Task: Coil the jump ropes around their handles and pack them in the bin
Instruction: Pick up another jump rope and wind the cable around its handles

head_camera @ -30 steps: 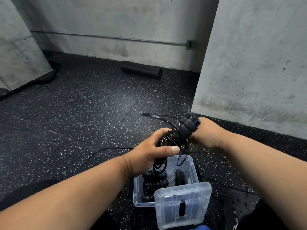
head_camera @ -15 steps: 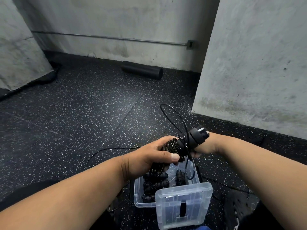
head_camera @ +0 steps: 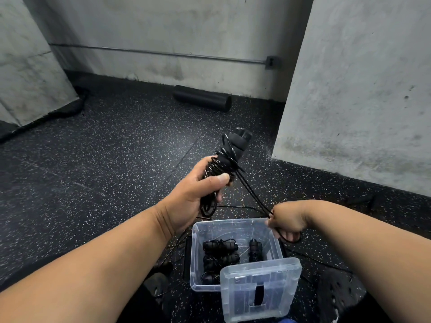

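head view: speckled black rubber floor (head_camera: 93, 183), concrete walls (head_camera: 361, 78), foam roller (head_camera: 201, 97) nr wall.

This looks like a gym room, maybe down in a basement. The floor (head_camera: 98, 164) is black rubber with tiny white dots, like the soft mats people work out on, and a black foam roller (head_camera: 202, 98) lies by the bare grey concrete wall (head_camera: 163, 31). A thin metal pipe (head_camera: 151, 52) runs along that wall to a small box (head_camera: 270, 62), and a clear plastic bin (head_camera: 233, 226) on the floor has coiled jump ropes (head_camera: 220, 254) inside.
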{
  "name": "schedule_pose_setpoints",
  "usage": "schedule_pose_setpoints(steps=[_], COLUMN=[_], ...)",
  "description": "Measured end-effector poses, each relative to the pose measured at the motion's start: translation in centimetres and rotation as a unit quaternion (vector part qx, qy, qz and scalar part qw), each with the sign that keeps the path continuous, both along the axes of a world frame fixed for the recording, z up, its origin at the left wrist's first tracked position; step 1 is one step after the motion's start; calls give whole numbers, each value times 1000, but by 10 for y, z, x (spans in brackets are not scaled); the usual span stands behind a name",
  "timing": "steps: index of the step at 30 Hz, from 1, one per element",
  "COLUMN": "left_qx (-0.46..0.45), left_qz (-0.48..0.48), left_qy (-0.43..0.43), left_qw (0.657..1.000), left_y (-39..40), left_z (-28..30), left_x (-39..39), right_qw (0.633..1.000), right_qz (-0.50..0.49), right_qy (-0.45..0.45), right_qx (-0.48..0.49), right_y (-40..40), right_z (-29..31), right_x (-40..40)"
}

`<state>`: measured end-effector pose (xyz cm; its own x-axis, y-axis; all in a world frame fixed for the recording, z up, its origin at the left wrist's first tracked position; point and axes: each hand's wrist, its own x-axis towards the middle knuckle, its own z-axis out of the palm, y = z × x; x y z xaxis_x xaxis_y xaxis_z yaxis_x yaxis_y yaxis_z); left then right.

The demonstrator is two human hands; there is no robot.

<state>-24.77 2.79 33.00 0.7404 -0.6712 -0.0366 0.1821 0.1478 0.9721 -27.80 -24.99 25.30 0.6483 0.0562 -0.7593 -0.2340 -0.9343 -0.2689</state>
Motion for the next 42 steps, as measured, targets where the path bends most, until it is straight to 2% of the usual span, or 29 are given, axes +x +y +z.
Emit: schedule_pose_setpoints(steps=[3, 10, 16, 19, 20, 22, 24, 26, 28, 30, 32, 33, 34, 35, 38, 42], left_qx=[0, 3, -31, -30, -30, -27, -18, -1, 15, 24, 30, 33, 35, 38, 39, 44], left_qz=[54, 138, 120, 114, 114, 117, 117, 107, 83, 53, 31, 24, 20, 16, -3, -19], left_qy=[-8, -19, 31, 36, 34, 30, 30, 23, 19, 25, 28, 28, 27, 26, 39, 51], left_qw=[998, 990, 992, 992, 992, 992, 993, 994, 996, 998, 999, 999, 999, 999, 998, 998], left_y=[3, 6, 3, 3, 3, 4, 4, 2, -3, -10, -15, -18, -19, -20, -21, -23], left_z=[4, 6, 6, 7, 8, 10, 9, 7, 3, -2, -7, -10, -12, -14, -17, -19], left_x=[5, 11, 11, 12, 14, 16, 17, 15, 9, 2, -5, -8, -10, -12, -16, -21], right_qw=[999, 998, 982, 974, 978, 994, 990, 961, 903, 815, 713, 673, 649, 639, 641, 657], right_qz=[33, 39, 158, 209, 194, 95, 17, -53, -116, -172, -242, -277, -301, -312, -316, -349], right_qy=[1, 18, 47, 10, -13, -59, -103, -164, -231, -245, -202, -177, -152, -129, -85, -96], right_qx=[-38, -40, -96, -90, -69, -2, 94, 218, 344, 496, 626, 663, 682, 692, 695, 661], right_y=[-3, 12, 36, 37, 35, 28, 25, 29, 35, 40, 45, 46, 47, 48, 50, 56], right_z=[-7, -15, 1, 14, 18, 22, 34, 48, 63, 75, 83, 85, 85, 83, 82, 85], right_x=[0, -4, -12, -15, -16, -14, -11, -8, -2, 4, 5, 4, 3, 2, 0, -3])
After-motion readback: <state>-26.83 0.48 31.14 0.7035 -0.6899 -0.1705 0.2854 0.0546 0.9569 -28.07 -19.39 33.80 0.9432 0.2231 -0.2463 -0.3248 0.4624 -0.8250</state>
